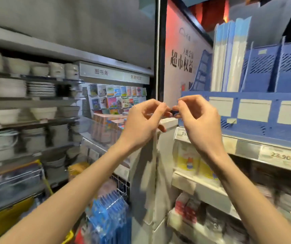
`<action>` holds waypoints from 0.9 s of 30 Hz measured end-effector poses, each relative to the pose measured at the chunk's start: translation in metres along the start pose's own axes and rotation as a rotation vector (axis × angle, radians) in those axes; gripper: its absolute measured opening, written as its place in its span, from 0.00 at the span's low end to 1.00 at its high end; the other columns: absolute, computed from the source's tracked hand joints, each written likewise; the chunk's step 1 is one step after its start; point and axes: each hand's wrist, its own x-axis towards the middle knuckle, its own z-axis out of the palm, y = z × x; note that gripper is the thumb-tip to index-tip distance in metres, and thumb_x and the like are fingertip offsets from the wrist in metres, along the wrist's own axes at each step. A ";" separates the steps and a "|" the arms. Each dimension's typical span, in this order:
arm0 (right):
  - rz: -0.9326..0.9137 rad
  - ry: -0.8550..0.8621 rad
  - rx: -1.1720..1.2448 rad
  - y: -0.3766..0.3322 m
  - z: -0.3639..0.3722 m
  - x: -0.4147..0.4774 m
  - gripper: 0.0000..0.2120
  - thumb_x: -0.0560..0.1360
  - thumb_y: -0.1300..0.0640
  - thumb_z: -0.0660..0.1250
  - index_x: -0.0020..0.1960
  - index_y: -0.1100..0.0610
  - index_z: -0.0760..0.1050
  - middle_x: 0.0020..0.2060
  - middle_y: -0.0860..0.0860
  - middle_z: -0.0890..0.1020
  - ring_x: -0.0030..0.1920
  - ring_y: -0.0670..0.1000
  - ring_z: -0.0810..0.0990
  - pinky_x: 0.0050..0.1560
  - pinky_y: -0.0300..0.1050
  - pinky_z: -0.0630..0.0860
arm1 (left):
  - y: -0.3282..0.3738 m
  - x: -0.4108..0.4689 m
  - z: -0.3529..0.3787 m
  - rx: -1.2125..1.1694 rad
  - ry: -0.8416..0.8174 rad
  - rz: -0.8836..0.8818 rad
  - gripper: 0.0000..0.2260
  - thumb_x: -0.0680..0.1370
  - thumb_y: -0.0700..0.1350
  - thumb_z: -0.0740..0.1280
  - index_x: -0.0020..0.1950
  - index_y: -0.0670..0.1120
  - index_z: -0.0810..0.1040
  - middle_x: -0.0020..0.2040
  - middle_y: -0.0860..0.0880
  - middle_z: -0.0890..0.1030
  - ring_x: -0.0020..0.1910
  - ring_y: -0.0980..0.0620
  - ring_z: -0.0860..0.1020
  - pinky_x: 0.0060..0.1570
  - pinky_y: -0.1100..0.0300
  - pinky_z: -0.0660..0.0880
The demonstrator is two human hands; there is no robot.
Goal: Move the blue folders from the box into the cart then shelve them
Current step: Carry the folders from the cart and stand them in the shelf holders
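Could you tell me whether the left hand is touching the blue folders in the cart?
Apart. The head view shows the left hand raised well above the blue folders.

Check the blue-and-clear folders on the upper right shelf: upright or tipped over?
Upright: the folders stand on end, edges vertical, beside the blue file racks.

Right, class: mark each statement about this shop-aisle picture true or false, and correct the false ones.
1. The left hand and right hand together pinch a small dark object. True.
2. The white bowls sit on the right-hand shelves. False: they are on the left.
3. Blue file racks stand on the right-hand shelf. True.
4. The left hand holds a blue folder. False: the blue folders stand low down in the wire cart, untouched.
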 end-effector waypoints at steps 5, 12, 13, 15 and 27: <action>0.080 -0.108 0.156 0.003 0.077 -0.065 0.03 0.79 0.53 0.66 0.48 0.50 0.79 0.41 0.49 0.85 0.44 0.51 0.85 0.49 0.58 0.81 | -0.044 -0.077 -0.097 0.166 0.083 -0.132 0.10 0.83 0.41 0.64 0.50 0.36 0.81 0.44 0.40 0.85 0.35 0.57 0.83 0.30 0.69 0.73; 0.148 -0.485 0.089 0.014 0.230 -0.196 0.02 0.78 0.59 0.68 0.49 0.54 0.79 0.37 0.47 0.83 0.35 0.46 0.80 0.40 0.42 0.77 | -0.124 -0.182 -0.227 0.345 0.203 -0.396 0.09 0.82 0.47 0.66 0.47 0.44 0.82 0.42 0.48 0.87 0.34 0.48 0.83 0.32 0.58 0.77; 0.174 -0.531 0.070 0.014 0.254 -0.217 0.03 0.78 0.60 0.68 0.49 0.54 0.79 0.36 0.47 0.83 0.35 0.47 0.79 0.40 0.43 0.76 | -0.136 -0.199 -0.247 0.332 0.212 -0.447 0.09 0.81 0.49 0.67 0.47 0.45 0.82 0.42 0.48 0.87 0.33 0.45 0.83 0.32 0.55 0.78; 0.216 -0.614 0.029 0.019 0.308 -0.254 0.02 0.78 0.60 0.67 0.49 0.55 0.79 0.37 0.48 0.83 0.37 0.48 0.80 0.42 0.46 0.77 | -0.162 -0.229 -0.291 0.292 0.254 -0.571 0.08 0.82 0.46 0.67 0.50 0.42 0.81 0.44 0.44 0.86 0.31 0.45 0.82 0.30 0.58 0.77; 0.618 -0.909 -0.144 0.053 0.539 -0.400 0.07 0.77 0.58 0.66 0.52 0.57 0.81 0.43 0.50 0.84 0.46 0.51 0.82 0.49 0.42 0.75 | -0.294 -0.388 -0.490 0.321 0.210 -1.031 0.10 0.83 0.49 0.65 0.56 0.43 0.78 0.47 0.46 0.85 0.31 0.52 0.83 0.28 0.64 0.75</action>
